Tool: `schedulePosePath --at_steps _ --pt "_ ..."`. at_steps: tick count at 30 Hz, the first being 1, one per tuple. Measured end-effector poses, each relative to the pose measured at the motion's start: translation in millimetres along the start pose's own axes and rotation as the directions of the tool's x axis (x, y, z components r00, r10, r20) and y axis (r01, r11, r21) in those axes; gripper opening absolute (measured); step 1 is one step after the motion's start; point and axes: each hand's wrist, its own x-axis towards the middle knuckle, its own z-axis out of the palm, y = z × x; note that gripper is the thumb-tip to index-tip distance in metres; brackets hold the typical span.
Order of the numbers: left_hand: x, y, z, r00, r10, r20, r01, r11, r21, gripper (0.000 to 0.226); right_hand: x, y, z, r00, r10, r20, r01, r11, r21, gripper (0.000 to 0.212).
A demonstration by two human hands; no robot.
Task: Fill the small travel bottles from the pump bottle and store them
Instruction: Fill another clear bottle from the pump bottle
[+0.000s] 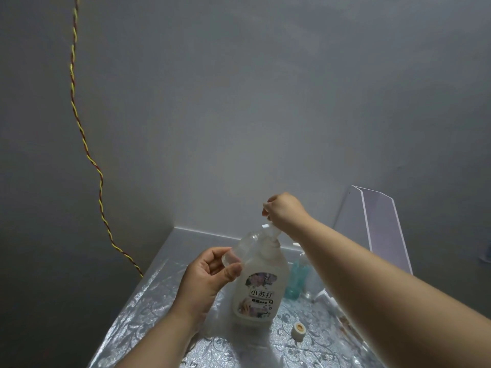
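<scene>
My left grip (pixel 210 277) pinched a clear travel bottle (pixel 243 248) between thumb and fingers. The bottle was tilted, its mouth up beside the neck of the pump bottle (pixel 261 282). My right grip (pixel 285 211) was curled down over the pump head, fingers closed on it. The pump bottle stood upright on the desk (pixel 148 301). A white cap (pixel 297 331) lay near its base, and a teal bottle (pixel 296 280) stood just behind.

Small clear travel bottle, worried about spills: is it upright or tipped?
Tipped: the left hand holds the small clear travel bottle slanted, neck toward the white pump bottle.
</scene>
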Motion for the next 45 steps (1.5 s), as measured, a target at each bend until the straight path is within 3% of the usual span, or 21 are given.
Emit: schedulePosePath --at_steps 4,6,9,12,15,19,25,28,33,38,40,43,45 --pt "0.1 1.7 -0.5 1.0 -0.013 0.007 0.013 0.999 -0.048 0.084 -4.7 -3.7 -4.0 0.999 0.021 -0.027 -0.018 0.996 0.09 0.039" --pt "1.0 3.3 0.6 0.999 -0.041 0.01 0.042 0.994 -0.098 0.093 -2.4 -3.2 -6.7 0.998 0.052 -0.04 -0.042 0.974 0.222 0.048" --pt "1.5 6.1 2.4 0.994 -0.103 0.035 0.109 0.97 -0.217 0.097 -5.2 -0.9 -15.9 0.995 0.082 -0.06 -0.05 0.908 0.417 0.048" --pt "-0.1 9.2 3.4 0.987 -0.145 0.068 0.159 0.938 -0.307 0.095 -9.9 8.9 -25.6 0.99 0.085 -0.109 -0.026 0.887 0.46 0.034" --pt "-1.6 12.0 3.3 0.984 -0.156 0.089 0.178 0.914 -0.364 0.085 -19.7 27.5 -31.1 0.989 0.094 -0.114 -0.044 0.926 0.376 0.019" --pt "-2.8 13.6 1.1 0.981 -0.167 0.102 0.194 0.888 -0.417 0.066 -48.7 52.7 -39.7 0.991 0.114 -0.069 -0.09 0.954 0.284 0.027" --pt "-9.6 20.1 7.5 0.98 -0.17 0.106 0.199 0.885 -0.42 0.042 -104.8 78.4 -40.5 0.948 0.118 0.294 -0.072 0.984 -0.161 0.01" --pt "-12.0 24.8 14.0 0.979 -0.157 0.128 0.196 0.893 -0.405 0.046 -118.8 91.6 -31.5 0.895 0.126 0.429 -0.005 0.962 -0.274 0.023" --pt "-21.2 26.8 23.2 0.975 -0.154 0.163 0.207 0.895 -0.394 0.048 -129.5 103.4 -11.1 0.89 0.106 0.443 0.069 0.93 -0.361 0.047" --pt "-39.1 20.2 35.6 0.966 -0.183 0.183 0.246 0.869 -0.429 0.046 -138.8 112.7 1.7 0.918 0.04 0.394 0.146 0.89 -0.432 0.036" --pt "-46.6 15.9 41.9 0.96 -0.203 0.194 0.27 0.857 -0.439 0.048 -137.2 115.7 1.4 0.926 0.055 0.374 0.093 0.926 -0.367 0.032" --pt "-59.0 8.2 54.2 0.943 -0.241 0.228 0.318 0.853 -0.415 0.051 -131.5 115.5 -14.3 0.948 0.073 0.309 -0.065 0.997 -0.037 0.024" --pt "-64.9 2.4 62.5 0.934 -0.261 0.245 0.34 0.861 -0.378 0.06 -127.4 112.1 -33.3 0.973 0.047 0.227 -0.079 0.988 0.135 0.02"
